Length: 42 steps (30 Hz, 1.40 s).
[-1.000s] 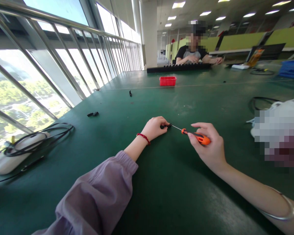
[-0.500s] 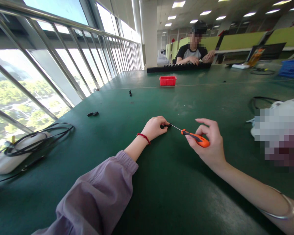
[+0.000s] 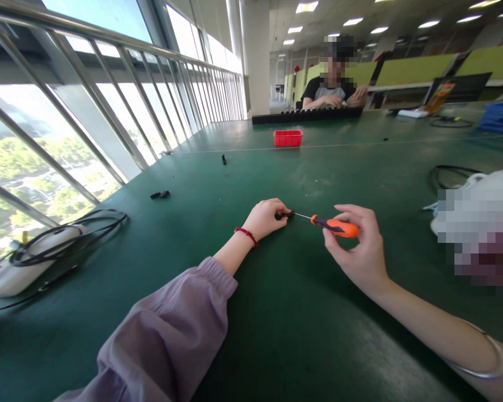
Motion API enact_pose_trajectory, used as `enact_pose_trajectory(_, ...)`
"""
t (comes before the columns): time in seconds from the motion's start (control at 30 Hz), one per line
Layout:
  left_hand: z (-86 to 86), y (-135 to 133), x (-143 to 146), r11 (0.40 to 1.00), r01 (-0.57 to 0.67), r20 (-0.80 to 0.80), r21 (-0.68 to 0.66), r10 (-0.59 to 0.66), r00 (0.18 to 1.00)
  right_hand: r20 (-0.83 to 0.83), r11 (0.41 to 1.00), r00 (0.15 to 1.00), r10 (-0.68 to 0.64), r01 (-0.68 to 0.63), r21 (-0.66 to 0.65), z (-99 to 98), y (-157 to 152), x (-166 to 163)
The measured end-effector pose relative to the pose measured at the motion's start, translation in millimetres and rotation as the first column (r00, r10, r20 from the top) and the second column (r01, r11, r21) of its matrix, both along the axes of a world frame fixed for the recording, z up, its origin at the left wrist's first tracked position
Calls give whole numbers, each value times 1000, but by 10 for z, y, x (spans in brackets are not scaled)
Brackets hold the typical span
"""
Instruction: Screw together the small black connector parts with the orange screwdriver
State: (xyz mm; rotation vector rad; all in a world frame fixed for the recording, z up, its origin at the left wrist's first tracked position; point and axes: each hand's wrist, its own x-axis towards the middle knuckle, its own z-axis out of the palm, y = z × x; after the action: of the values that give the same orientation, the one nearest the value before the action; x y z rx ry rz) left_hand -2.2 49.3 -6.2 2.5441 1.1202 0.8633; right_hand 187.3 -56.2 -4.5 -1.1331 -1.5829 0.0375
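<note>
Bench surroundings, green table (image 3: pixel 276 335).
Red bin (image 3: pixel 288 138) near far edge; two black clips (image 3: pixel 160 195) toward left edge; white unit (image 3: pixel 4 279) with coiled cable (image 3: pixel 88 226) at left edge.

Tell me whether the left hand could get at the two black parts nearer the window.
Probably yes: only bare green table lies between left hand and black parts, though that hand is pinching a small black piece.

A big workshop hall. Long green table (image 3: pixel 276 335) with a screwdriver (image 3: pixel 335 226), loose cables (image 3: pixel 107 219) and a red box (image 3: pixel 288 138); rows of ceiling lights (image 3: pixel 305 8), tall windows (image 3: pixel 46 145), another person (image 3: pixel 329 89) working far across.
</note>
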Motion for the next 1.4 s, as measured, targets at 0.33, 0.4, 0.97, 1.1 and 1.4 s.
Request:
enact_pose_trajectory(0.33, -5, 1, 0, 1000, -4, 0, 6, 4, 1000, 23, 1000, 1000, -9, 9, 12, 15, -10, -9)
enact_pose_trajectory(0.4, -3, -3, 0, 1000, 0, 2, 8, 0, 1000, 8, 1000, 1000, -8, 8, -14, 6, -3, 3)
enact_pose_trajectory(0.97, 0, -10, 1, 1000, -9, -1, 6, 9, 1000, -7, 999, 999, 37, -37, -10, 4, -1, 0)
enact_pose_trajectory(1.1, 5, -18, 2, 1000, -13, -15, 0, 13, 1000, 46, 996, 998, 44, -41, -74, 10, 5, -5)
enact_pose_trajectory(1.4, 6, -55, 14, 999, -33, -50, 32, 34, 998, 124, 995, 991, 49, -59, 77, 15, -34, -8)
